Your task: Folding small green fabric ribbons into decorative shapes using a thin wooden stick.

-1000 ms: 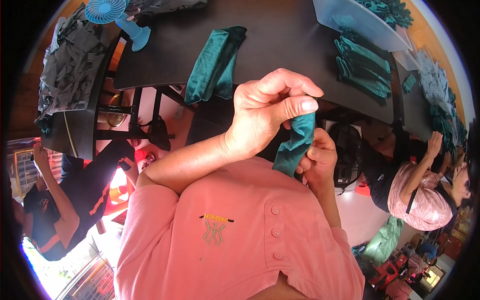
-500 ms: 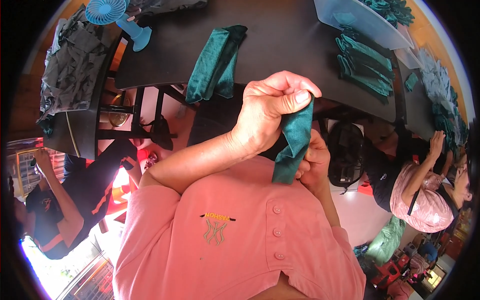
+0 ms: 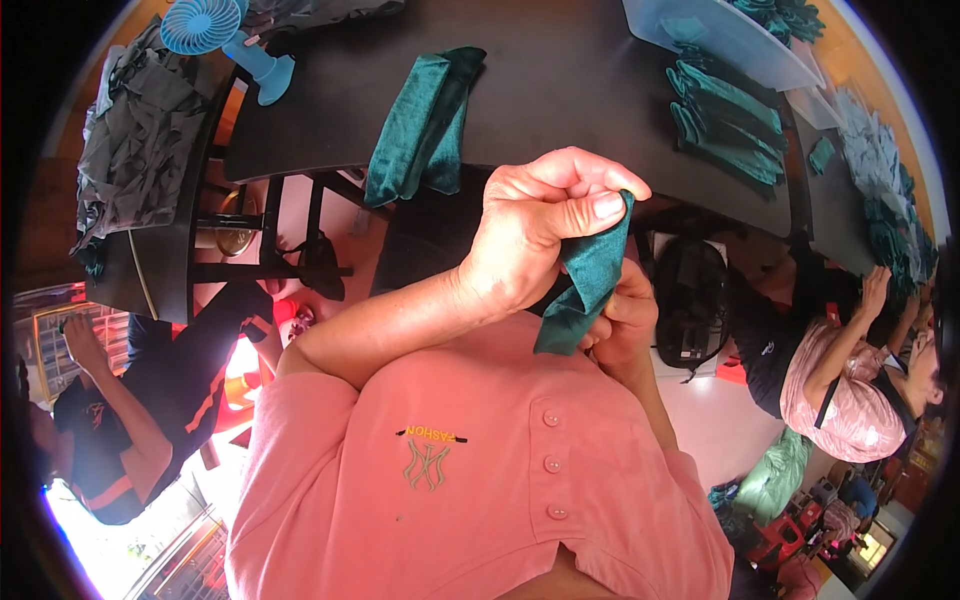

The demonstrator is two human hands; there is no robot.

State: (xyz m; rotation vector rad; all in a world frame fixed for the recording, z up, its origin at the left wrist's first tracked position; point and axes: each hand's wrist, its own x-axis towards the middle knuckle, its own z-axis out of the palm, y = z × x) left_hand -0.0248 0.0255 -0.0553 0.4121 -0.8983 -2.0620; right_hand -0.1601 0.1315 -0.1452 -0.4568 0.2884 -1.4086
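Note:
My left hand [image 3: 540, 230] is raised in front of my pink shirt and pinches the top of a narrow teal velvet cloth strip [image 3: 592, 275] between thumb and fingers. The strip hangs down, folded lengthwise. My right hand [image 3: 625, 325] sits just below and behind it, gripping the strip's lower part, and is partly hidden by the cloth. Both hands are above the near edge of a black table [image 3: 560, 80].
A larger teal cloth [image 3: 425, 125] hangs over the table edge. Folded teal pieces [image 3: 725, 120] lie by a clear plastic bin [image 3: 720, 35]. A blue fan [image 3: 215, 30] and grey garments [image 3: 130, 130] stand at the left. Other people work at the right [image 3: 840, 390] and the left [image 3: 100, 420]. A black bag [image 3: 690, 300] is under the table.
My left hand has shifted its pinch along the strip's top and the strip now hangs straighter. My right hand has stayed low on the cloth.

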